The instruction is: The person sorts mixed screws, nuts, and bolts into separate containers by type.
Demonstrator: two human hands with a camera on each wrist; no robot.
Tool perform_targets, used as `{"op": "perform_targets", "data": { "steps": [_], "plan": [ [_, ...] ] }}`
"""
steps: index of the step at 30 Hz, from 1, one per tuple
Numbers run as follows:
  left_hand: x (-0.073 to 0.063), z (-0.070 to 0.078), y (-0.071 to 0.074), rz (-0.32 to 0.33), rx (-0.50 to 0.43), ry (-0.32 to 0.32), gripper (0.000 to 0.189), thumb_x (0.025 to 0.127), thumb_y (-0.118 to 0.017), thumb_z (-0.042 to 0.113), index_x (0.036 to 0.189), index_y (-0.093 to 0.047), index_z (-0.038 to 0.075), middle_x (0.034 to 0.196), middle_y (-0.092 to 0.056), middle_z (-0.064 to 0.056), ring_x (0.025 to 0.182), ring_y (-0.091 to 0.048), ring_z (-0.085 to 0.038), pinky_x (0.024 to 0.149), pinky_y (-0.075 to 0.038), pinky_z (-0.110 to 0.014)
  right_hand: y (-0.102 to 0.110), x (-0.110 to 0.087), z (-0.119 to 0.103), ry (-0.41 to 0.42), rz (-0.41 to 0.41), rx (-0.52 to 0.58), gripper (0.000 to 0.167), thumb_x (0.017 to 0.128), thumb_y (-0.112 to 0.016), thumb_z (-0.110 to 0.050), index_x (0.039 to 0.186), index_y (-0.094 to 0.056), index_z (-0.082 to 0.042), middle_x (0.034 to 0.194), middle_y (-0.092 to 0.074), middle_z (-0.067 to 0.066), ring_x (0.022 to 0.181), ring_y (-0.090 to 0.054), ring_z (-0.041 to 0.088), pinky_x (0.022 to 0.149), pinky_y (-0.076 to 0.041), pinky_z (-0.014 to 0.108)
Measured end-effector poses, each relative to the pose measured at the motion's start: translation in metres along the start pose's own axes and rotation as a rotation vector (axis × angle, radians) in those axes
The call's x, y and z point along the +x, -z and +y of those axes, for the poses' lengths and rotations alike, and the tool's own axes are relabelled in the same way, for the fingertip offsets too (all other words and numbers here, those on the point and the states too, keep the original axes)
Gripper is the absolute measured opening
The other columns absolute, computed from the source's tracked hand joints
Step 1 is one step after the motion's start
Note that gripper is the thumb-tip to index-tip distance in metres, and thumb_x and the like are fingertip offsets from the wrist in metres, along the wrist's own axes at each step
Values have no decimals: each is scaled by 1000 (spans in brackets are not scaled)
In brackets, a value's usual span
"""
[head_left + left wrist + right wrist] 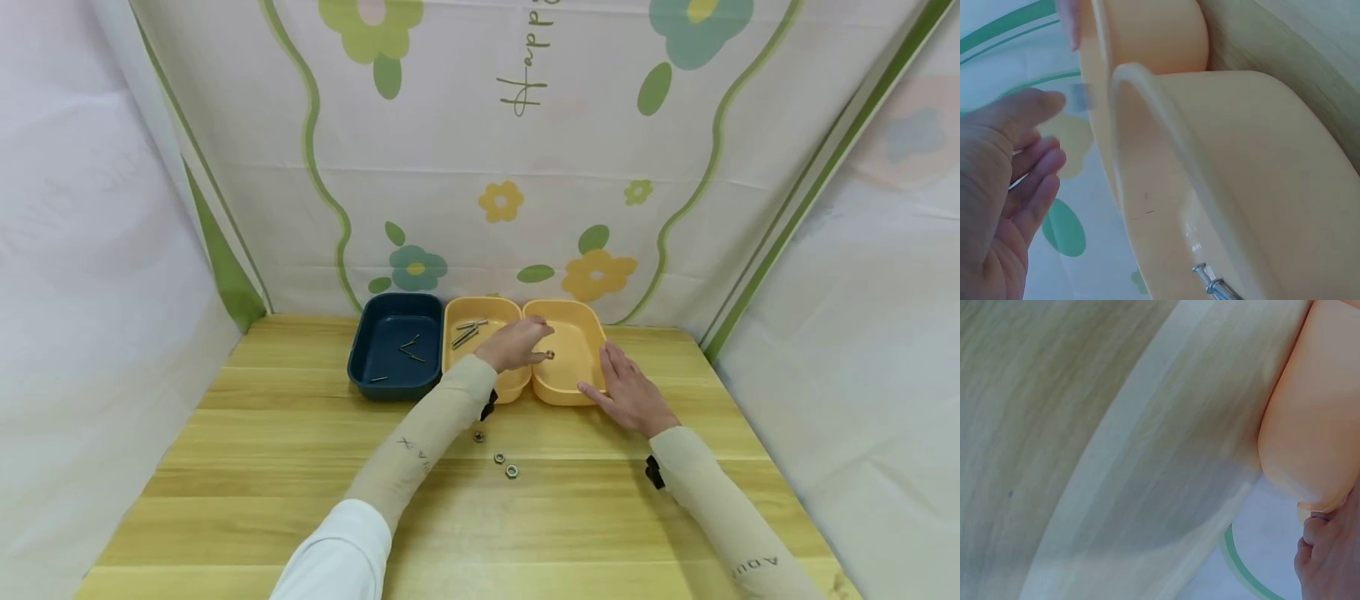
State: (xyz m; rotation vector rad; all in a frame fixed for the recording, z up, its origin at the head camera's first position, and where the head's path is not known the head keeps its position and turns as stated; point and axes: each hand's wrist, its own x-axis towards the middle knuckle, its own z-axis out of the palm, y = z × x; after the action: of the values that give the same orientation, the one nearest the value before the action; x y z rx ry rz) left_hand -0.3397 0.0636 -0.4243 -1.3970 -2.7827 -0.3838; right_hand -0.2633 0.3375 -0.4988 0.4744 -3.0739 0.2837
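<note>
My left hand (517, 343) reaches over the middle yellow bin (504, 307) toward the right yellow bin (564, 311). A nut (550, 355) appears just off its fingertips, over the right bin. In the left wrist view that nut (1080, 97) is a blurred grey shape past the thumb, apart from it, with the fingers parted. My right hand (633, 396) rests against the right bin's right side and near corner, fingers extended. Several long silvery bolts (467, 333) lie in the middle bin.
A dark blue bin (397, 393) with several thin screws (411, 353) adjoins on the left. On the wooden table (600, 517), nearer to me, lie three nuts (499, 457). Printed fabric (450, 150) hangs behind and at both sides.
</note>
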Motion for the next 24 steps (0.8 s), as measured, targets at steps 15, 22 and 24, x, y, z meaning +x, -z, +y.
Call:
{"op": "perform_targets", "data": {
  "steps": [15,22,24],
  "plan": [
    [-52,-3,39,57,30,-23,54,97,-77,25,143,-64,1,142,-67,-17,127,-67,-29,109,-56,-39,-2,0,0,5,2,27,97,109,-39,-63,165,-8,11,175,-2,30,164,-9,46,132,-14,62],
    [-87,5,53,14,62,-22,55,98,-76,30,144,-63,3,146,-64,-16,131,-65,-30,111,-55,-42,-4,0,1,12,13,33,98,108,-40,-63,165,-9,11,175,-4,31,163,-11,48,131,-15,63],
    [-96,7,55,0,73,-24,55,97,-77,31,144,-64,4,145,-65,-15,129,-66,-30,111,-55,-42,-4,0,1,12,8,32,99,108,-40,-64,165,-8,11,175,-4,30,163,-11,48,131,-15,63]
  ]
}}
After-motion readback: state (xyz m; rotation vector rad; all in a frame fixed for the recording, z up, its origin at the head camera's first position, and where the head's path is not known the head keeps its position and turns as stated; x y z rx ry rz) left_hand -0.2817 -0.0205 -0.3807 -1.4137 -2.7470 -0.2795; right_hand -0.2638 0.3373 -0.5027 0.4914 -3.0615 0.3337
